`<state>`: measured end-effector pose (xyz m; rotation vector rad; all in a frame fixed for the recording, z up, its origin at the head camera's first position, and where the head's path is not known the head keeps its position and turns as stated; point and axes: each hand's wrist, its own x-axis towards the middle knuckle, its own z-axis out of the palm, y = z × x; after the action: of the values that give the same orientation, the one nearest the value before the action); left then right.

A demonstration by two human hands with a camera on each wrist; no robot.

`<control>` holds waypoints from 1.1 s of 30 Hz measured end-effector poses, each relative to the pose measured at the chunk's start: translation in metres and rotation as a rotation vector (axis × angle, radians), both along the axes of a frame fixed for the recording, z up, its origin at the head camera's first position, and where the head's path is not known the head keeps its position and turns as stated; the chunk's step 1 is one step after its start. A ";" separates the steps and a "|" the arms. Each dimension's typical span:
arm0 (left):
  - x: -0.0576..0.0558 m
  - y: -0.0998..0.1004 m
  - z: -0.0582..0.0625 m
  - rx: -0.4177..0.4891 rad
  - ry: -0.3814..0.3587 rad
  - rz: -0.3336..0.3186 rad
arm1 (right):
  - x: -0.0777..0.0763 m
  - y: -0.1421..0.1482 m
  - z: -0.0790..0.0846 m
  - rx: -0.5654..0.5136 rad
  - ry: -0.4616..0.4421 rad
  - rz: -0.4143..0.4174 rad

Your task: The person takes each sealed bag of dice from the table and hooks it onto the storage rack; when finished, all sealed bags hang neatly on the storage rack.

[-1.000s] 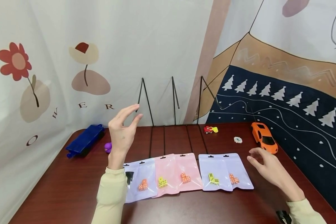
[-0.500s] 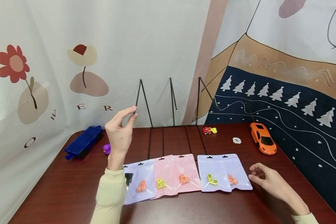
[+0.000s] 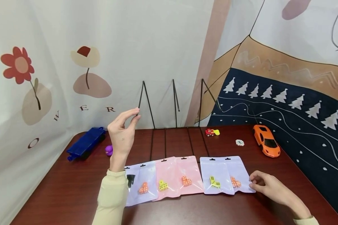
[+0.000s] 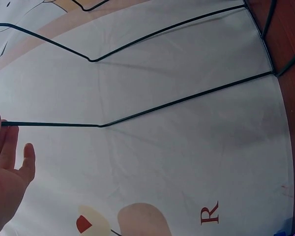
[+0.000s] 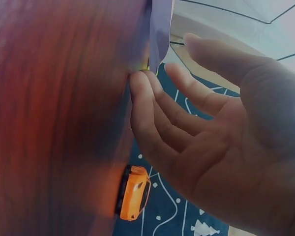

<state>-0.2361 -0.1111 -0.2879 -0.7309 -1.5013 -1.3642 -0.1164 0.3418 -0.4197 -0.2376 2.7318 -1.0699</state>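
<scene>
In the head view my left hand [image 3: 121,136] is raised and pinches the front end of the left prong of a black wire rack [image 3: 149,104]. The left wrist view shows the prong [image 4: 49,124] running from thumb and fingertips back to a bend. My right hand [image 3: 273,189] is low at the lower right corner of the rightmost lavender zip bag [image 3: 242,168], fingers loosely bent and fingertips right at its edge. That bag holds orange dice [image 3: 235,182]. In the right wrist view the bag's edge [image 5: 160,34] hangs just above the fingers, with a gap toward the thumb.
Overlapping lavender and pink bags [image 3: 188,168] of dice lie in a row before the rack. Behind are a blue toy [image 3: 85,143], a purple duck [image 3: 109,150], a small red-yellow toy vehicle [image 3: 212,132], a white badge [image 3: 239,142] and an orange toy car [image 3: 266,140].
My right hand has moved down and slightly left to the edge of the rightmost bag. My left hand has closed in on the prong's end; the bags stay in place.
</scene>
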 end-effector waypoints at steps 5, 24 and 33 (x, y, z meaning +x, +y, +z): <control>0.002 -0.001 0.001 -0.006 -0.006 0.003 | -0.002 0.003 -0.003 0.001 -0.024 0.020; 0.006 -0.001 0.002 -0.041 0.000 0.010 | -0.006 0.015 -0.005 -0.048 -0.028 0.109; -0.002 -0.003 -0.005 -0.030 0.012 -0.002 | -0.003 0.014 -0.004 0.030 0.016 -0.099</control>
<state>-0.2385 -0.1138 -0.2927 -0.7588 -1.5144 -1.3391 -0.1191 0.3557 -0.4235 -0.1078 2.7979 -1.0543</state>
